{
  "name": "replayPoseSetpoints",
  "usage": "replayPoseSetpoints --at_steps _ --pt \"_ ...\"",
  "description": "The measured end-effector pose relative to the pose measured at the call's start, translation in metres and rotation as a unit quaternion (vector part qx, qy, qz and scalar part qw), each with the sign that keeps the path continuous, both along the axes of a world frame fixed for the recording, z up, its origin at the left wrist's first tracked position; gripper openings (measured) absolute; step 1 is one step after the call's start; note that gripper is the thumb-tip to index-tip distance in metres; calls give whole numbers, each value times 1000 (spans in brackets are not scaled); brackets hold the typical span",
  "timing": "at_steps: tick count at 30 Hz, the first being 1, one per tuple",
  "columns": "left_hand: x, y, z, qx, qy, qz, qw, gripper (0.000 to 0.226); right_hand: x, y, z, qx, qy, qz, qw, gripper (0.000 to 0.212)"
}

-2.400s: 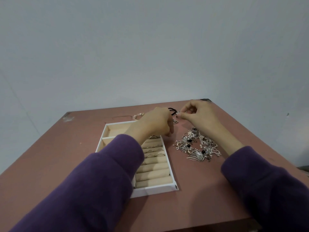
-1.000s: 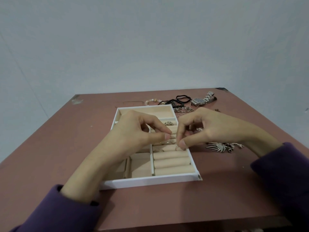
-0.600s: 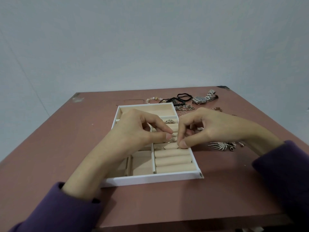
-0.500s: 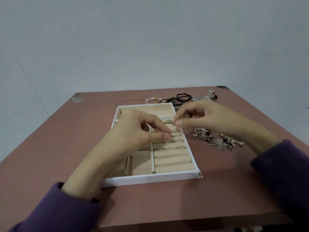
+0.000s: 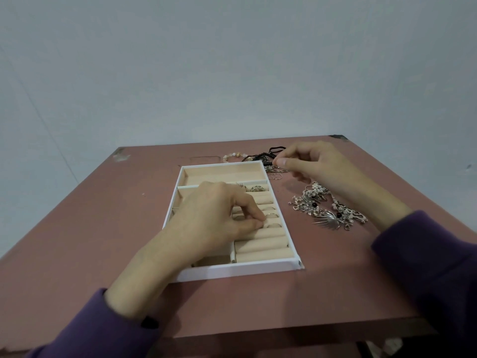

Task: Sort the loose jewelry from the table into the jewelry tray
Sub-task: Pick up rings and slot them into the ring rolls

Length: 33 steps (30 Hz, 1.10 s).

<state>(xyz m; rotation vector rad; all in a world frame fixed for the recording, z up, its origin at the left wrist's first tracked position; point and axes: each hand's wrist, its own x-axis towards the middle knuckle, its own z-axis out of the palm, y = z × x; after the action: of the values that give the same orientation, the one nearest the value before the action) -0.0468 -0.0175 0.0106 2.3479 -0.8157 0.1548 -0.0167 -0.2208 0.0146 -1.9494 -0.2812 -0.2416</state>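
Pale, bare wall fills the upper half of the view; below it a reddish-brown table runs to a near edge across the bottom, with both far corners visible.

Hidden or unclear: the left hand covers the middle-left compartments of the white jewelry tray, so their contents cannot be told. Its thumb and forefinger are pinched together on the ring rolls beside several seated rings; whether a ring sits in the pinch cannot be told. The right hand hovers over the table beyond the tray's far right corner, thumb and forefinger closed on something too small to identify. It partly masks black cords and loose hoops. A beaded bracelet lies just beyond the tray.

Edges and room: silver ornaments lie in a cluster right of the tray, apart from it. Table left of the tray is bare to its edge. Purple sleeves are cut off by the frame.
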Motion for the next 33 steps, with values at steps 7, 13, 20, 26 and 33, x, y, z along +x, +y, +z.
replayPoseSetpoints --at_steps 7,13,20,26,33 --pt "-1 5 12 78 9 -41 996 14 0 0 1 6 2 -5 1000 8" --pt "2 3 14 77 -5 -38 996 9 -1 0 1 18 -7 -8 1000 9" --pt "6 0 11 103 -24 -47 993 11 0 -1 1 21 -9 -3 1000 7" --pt "7 3 17 59 23 -39 997 9 3 -5 0 19 -12 -29 999 6" --pt "30 -13 40 10 22 5 1000 11 17 -21 -6 -6 -42 -142 989 7"
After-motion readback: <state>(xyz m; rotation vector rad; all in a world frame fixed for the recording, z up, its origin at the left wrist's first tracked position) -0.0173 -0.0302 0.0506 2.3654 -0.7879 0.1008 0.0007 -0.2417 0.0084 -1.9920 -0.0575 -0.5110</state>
